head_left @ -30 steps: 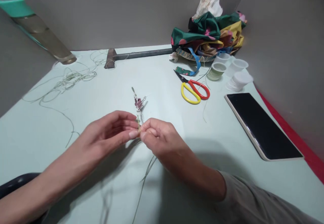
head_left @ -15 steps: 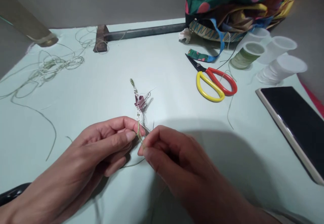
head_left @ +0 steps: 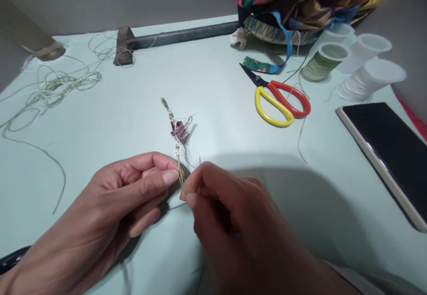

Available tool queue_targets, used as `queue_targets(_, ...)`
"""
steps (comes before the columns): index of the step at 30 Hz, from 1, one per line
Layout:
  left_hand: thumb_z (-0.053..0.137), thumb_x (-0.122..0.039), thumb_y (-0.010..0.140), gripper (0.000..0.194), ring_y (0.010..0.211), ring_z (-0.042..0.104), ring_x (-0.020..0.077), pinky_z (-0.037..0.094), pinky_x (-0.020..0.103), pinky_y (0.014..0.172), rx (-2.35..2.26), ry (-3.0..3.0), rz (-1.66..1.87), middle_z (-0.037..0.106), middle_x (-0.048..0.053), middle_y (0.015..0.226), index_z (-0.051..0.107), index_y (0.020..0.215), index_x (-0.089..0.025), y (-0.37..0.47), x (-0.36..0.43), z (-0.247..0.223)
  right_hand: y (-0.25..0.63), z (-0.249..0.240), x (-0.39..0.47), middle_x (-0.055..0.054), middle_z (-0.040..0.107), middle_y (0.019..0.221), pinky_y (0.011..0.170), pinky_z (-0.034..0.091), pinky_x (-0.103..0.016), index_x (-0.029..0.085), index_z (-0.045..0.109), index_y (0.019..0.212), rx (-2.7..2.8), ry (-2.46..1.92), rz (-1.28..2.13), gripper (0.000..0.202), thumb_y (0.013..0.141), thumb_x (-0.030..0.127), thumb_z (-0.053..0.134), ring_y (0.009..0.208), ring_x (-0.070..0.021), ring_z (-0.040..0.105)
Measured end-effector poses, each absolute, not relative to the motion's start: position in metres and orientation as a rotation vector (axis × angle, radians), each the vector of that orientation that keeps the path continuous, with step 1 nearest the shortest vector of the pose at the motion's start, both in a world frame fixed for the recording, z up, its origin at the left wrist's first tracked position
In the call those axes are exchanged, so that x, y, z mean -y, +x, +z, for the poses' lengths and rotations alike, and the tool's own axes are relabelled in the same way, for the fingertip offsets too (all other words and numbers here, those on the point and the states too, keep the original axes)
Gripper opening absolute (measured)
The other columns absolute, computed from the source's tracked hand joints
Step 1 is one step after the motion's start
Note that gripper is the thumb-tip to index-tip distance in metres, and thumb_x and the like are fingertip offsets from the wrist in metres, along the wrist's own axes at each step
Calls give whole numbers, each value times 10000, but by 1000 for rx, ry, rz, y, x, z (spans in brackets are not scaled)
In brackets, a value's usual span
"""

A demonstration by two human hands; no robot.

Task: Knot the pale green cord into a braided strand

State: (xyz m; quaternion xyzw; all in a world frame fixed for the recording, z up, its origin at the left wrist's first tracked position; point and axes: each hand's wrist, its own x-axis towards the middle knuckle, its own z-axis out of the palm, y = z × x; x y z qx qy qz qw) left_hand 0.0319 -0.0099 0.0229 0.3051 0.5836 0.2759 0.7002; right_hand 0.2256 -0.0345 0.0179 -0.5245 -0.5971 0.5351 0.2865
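Between my hands runs a braided green and white cord, its far part lying away from me on the pale tabletop. A small purple clip with a metal loop sits on the cord's middle. My left hand pinches the cord's near end between thumb and forefinger. Close on its right, my right hand pinches thin green strands coming out of that end. Its fingertips hide the exact grip. A loose green strand trails on the table below the fingers.
Scissors with one yellow and one red handle lie at right, beside thread spools and a phone. Behind are a hammer and a colourful cloth bundle. Tangled thread lies at left.
The view has shifted slightly, so the table things sit a little further left and higher. Both hands keep their pinch; the strands between them look straighter and closer together.
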Motion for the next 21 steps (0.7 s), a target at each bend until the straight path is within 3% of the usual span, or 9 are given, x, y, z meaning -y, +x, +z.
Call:
queue_targets(5, 1013, -417, 730, 286, 432, 238, 18, 291, 88, 372, -1269, 651, 617, 510, -59, 528, 841, 754, -189, 33, 6, 25, 224, 19, 36, 90, 446, 575, 470, 297, -223, 263, 491, 804, 1660, -1375, 1360, 184, 957, 164, 518, 467, -97, 405)
queue_targets(12, 1022, -407, 712, 284, 434, 230, 17, 300, 83, 349, -1278, 653, 636, 495, -59, 548, 847, 744, -185, 36, 5, 24, 226, 18, 33, 72, 433, 593, 450, 335, -215, 274, 533, 810, 1568, -1422, 1442, 211, 1017, 266, 492, 491, -120, 410)
queue_targets(17, 1012, -425, 716, 293, 421, 223, 24, 299, 90, 352, -1289, 684, 636, 435, -70, 486, 840, 714, -187, 36, 6, 25, 227, 17, 33, 79, 445, 581, 407, 319, -175, 284, 590, 805, 1507, -1409, 1425, 206, 1002, 264, 532, 495, -113, 392)
queue_targets(21, 1004, -450, 728, 306, 417, 231, 34, 319, 103, 361, -1314, 713, 619, 430, -72, 457, 835, 714, -195, 36, 7, 23, 224, 17, 35, 101, 432, 558, 420, 291, -172, 267, 537, 796, 1574, -1368, 1341, 195, 985, 218, 538, 464, -82, 384)
